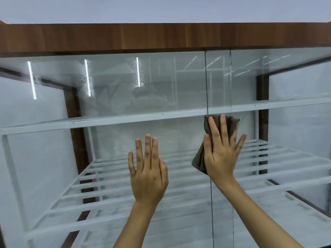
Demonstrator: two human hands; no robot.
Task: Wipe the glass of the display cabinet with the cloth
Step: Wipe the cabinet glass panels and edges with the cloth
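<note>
We are mid-wipe — our right hand (221,154), fingers flat, presses the cloth (231,126) on the glass (161,83), left hand (147,169) open, bracing — next, the spotted upper-left pane.

Two bare forearms were seen rising from the lower edge of the frame, with no sleeves, watch or rings visible on them. The left hand (147,169) and right hand (222,154) were ungloved, with short, unpainted nails.
</note>
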